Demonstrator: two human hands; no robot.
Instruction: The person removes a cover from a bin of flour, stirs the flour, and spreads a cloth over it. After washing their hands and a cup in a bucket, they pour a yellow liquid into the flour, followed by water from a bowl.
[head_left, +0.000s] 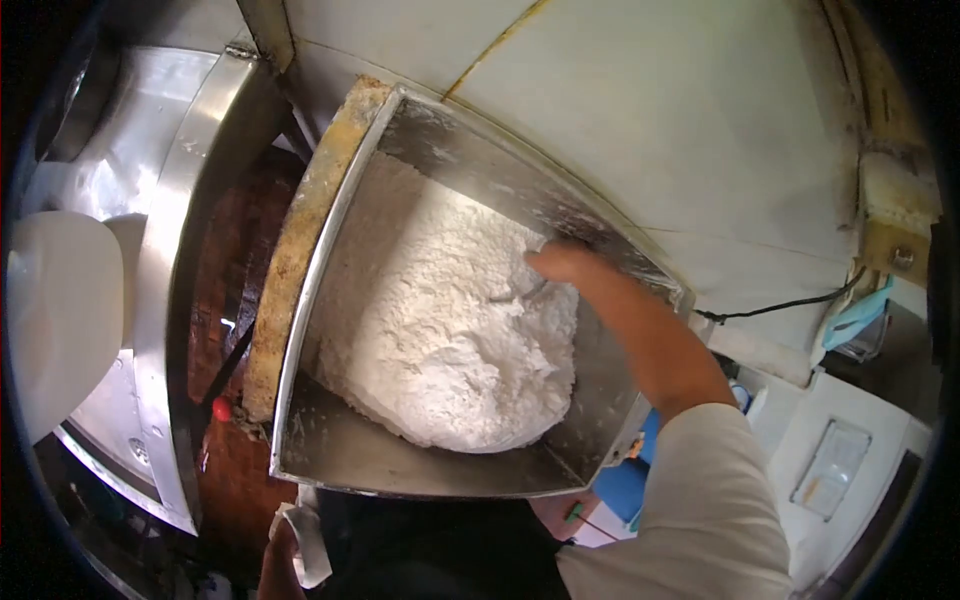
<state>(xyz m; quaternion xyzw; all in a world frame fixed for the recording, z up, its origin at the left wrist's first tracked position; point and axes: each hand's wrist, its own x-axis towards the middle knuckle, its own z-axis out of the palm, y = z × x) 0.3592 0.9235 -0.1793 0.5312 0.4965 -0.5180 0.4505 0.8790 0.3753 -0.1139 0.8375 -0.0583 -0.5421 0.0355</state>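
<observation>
A deep metal trough (420,465) holds a large heap of white, floury material (450,330). My right hand (563,262) reaches in over the right side and touches the heap's upper right edge. Its fingers are bent down against the white material, and their tips are partly hidden, so what they hold, if anything, does not show. Below the trough's lower left corner is my left hand (281,560), partly in view beside a white cloth or cup-like item (310,548). Its fingers cannot be made out.
A steel machine or basin (165,260) with a white container (65,320) stands at the left. A worn wooden edge (300,250) runs along the trough's left side. Behind is a pale wall (680,110); a black cable (780,308) hangs at right.
</observation>
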